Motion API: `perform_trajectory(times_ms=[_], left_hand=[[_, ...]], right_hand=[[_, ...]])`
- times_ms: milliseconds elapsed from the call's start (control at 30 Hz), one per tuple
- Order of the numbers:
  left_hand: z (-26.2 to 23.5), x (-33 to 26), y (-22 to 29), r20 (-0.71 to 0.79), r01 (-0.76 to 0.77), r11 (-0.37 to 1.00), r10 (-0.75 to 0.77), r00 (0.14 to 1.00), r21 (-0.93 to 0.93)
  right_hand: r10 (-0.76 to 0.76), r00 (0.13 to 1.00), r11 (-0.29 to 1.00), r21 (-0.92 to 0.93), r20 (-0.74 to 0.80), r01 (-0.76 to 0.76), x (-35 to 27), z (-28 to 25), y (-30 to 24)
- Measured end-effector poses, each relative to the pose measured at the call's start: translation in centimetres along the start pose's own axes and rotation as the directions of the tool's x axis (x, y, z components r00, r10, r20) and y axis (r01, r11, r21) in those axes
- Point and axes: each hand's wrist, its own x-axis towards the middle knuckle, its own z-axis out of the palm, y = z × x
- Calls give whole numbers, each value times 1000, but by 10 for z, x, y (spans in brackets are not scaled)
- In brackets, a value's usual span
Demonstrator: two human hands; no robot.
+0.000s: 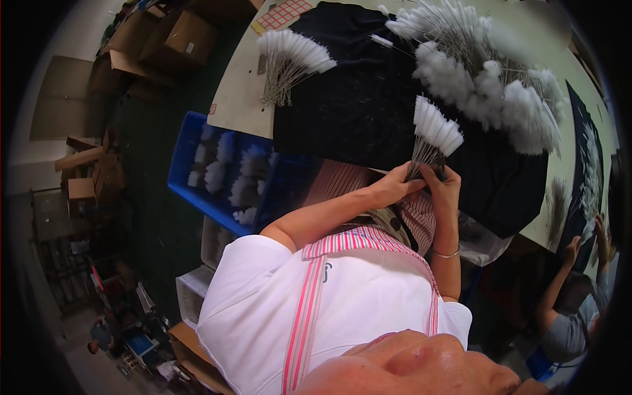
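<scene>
A fanned bundle of white-bristled wire brushes (pixel 437 128) stands bristles up at the table's near edge. My left hand (pixel 394 186) closes round the lower wire stems from the left. On the other side, my right hand (pixel 445 187) has its thumb and fingers pressed on the same stems. The stems' lower ends are hidden by my fingers. Farther left, another fan of white brushes (pixel 295 54) lies with its looped wire ends toward me. A large heap of fluffy white brushes (pixel 477 72) covers the far right of the black cloth (pixel 349 99).
The cloth lies on a pale table (pixel 242 99). Left of my lap stands a blue crate (pixel 181 178) holding bundles of white brushes. Cardboard boxes (pixel 178 43) are stacked on the far left. At the right, a co-worker (pixel 566 309) handles white brushes on another dark cloth.
</scene>
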Motion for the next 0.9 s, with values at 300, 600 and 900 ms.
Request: perform_trajectory(times_ms=[300, 600, 900], left_hand=[[-39, -30, -65, -228, -185, 766, 398, 889, 616], [-38, -43, -6, -219, -45, 988, 77, 973, 146], [-69, -66, 64, -494, 86, 958, 62, 867, 272]], right_hand=[[-316, 937, 940, -186, -151, 287, -2, 67, 1], [-528, 839, 847, -157, -129, 509, -22, 80, -8], [-333, 942, 925, -179, 50, 336, -7, 70, -19]])
